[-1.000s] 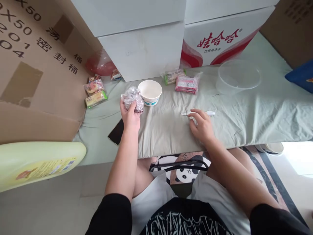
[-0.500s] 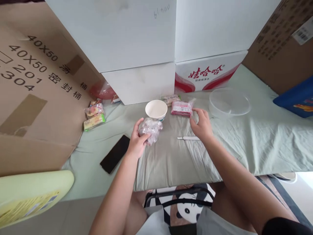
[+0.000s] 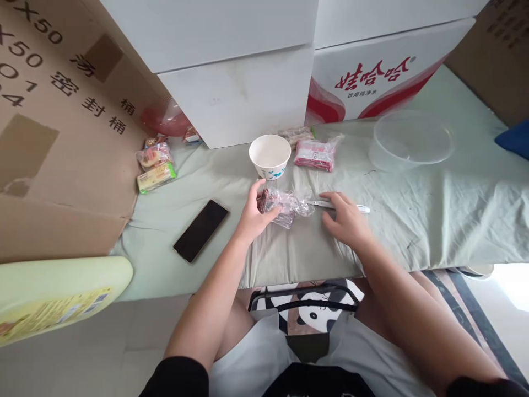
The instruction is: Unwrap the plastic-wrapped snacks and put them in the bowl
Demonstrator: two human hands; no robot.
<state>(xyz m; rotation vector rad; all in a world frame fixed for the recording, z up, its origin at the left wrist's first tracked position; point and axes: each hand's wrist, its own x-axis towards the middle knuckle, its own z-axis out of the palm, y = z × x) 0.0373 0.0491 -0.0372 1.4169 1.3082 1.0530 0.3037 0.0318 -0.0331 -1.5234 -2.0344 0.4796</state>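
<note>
1. Currently, my left hand (image 3: 253,216) is closed round the left end of a clear-wrapped bundle (image 3: 289,204), thumb across the near side. Dark red material shows through the wrap at that end.
2. Bundle position: on my near side of the white paper bowl (image 3: 268,168), between my two hands. I cannot tell whether its underside rests on the green cloth (image 3: 397,193) or is held just above it.
3. My right hand (image 3: 345,220) is partly spread, thumb apart from the fingers, over the slim white knife (image 3: 364,209). Nothing is clasped there; finger contact with the handle cannot be confirmed.
4. Knife position: lying on the cloth, blade end toward the bundle. The two meet in view; actual touching cannot be verified.
5. Status, done: bundle in hand, knife within reach of my right fingers. I judge this an early stage.
6. Status, outstanding: wrap not yet off the bundle, knife not yet lifted.
7. Surroundings: a phone (image 3: 201,230) lies left of my left hand; a pink packet (image 3: 314,154) sits beside the bowl.
</note>
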